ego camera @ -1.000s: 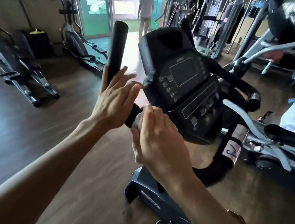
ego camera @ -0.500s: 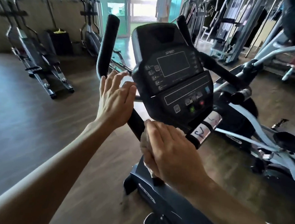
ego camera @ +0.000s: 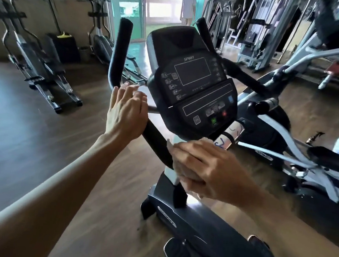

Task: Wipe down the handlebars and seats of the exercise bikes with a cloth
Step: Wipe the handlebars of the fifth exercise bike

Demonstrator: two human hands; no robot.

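An exercise bike with a black console (ego camera: pixel 194 83) stands in front of me. Its black left handlebar (ego camera: pixel 119 51) rises beside the console and bends down toward me. My left hand (ego camera: pixel 125 112) rests against that bar at the bend, fingers loosely curved, holding nothing. My right hand (ego camera: pixel 204 169) is curled round the lower bar just under the console and holds a pale cloth (ego camera: pixel 172 146), of which only an edge shows at the fingers. The right handlebar (ego camera: pixel 240 73) runs behind the console. The seat is out of view.
Elliptical trainers (ego camera: pixel 40 63) stand at the left wall. Another machine (ego camera: pixel 285 137) sits close on the right, with weight stations (ego camera: pixel 259 34) behind. A person (ego camera: pixel 188 6) stands at the bright doorway. The bike's pedal (ego camera: pixel 177 252) is below my right arm. Wooden floor (ego camera: pixel 42 138) lies to the left.
My right hand with the cloth has slid down the bar to below the console. My left hand has stayed at the bend of the handlebar. The camera has swung left and downward.
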